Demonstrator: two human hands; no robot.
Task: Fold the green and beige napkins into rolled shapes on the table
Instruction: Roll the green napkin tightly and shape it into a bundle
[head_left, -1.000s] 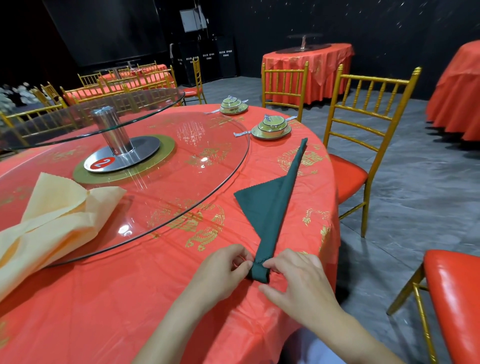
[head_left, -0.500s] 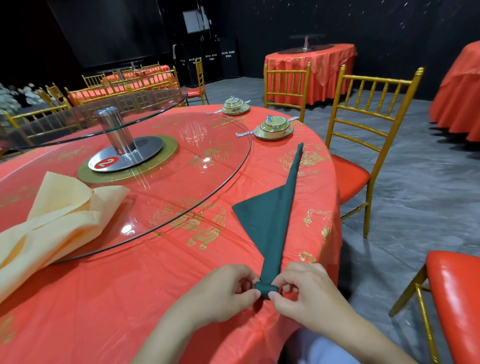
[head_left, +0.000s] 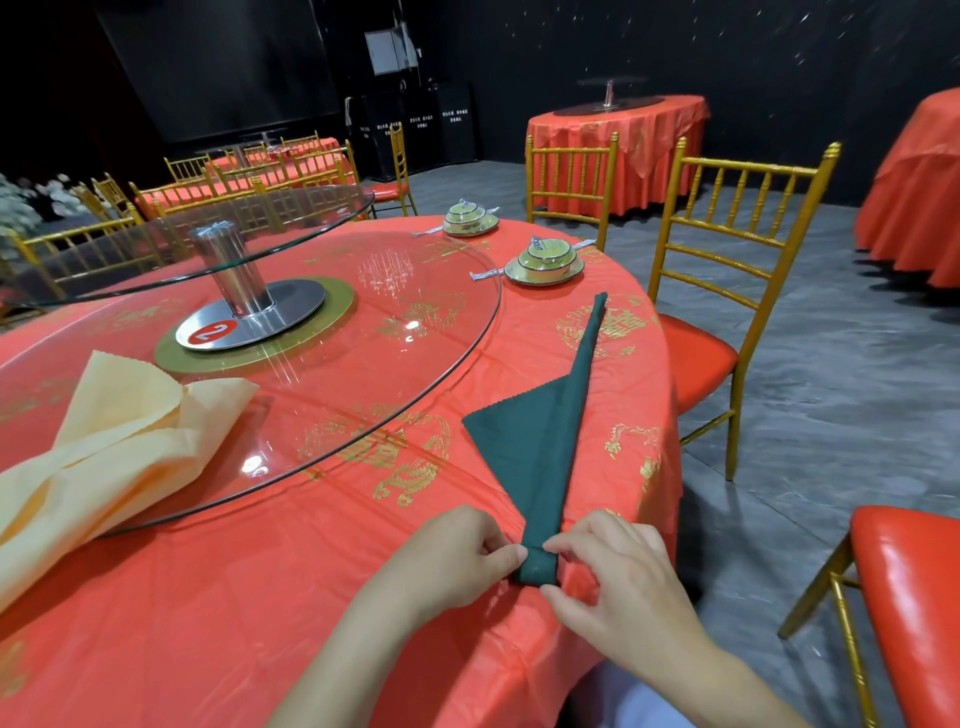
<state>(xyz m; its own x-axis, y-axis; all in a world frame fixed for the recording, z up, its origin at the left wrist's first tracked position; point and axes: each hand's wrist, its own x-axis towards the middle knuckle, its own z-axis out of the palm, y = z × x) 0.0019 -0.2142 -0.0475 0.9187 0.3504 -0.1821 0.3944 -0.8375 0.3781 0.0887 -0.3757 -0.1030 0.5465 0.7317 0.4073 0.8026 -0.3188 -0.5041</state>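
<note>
Here, we roll the green napkin (head_left: 535, 457) from its narrow near end. It lies on the red-clothed table (head_left: 249, 623), just outside the rim of the glass turntable (head_left: 415, 332). Its long tail runs from our hands toward 1 o'clock and its loose flap spreads toward 11 o'clock.

The left hand (head_left: 447, 561) pinches the small roll from the 9 o'clock side, thumb and forefinger closed on the cloth. The right hand (head_left: 618, 582) pinches it likewise from 3 o'clock. The roll looks only a turn or so thick, so we judge the step barely begun.

To do it well, we hold both pinches level and equally tight, so that the roll runs square to the tail and does not cone. We advance in short turns toward 1 o'clock, with the unrolled cloth flat on the table. The flap at 11 o'clock may drag and skew the roll.

The beige napkin (head_left: 119, 447), at 10 o'clock across the turntable's edge, lies loosely folded and not yet rolled.
</note>
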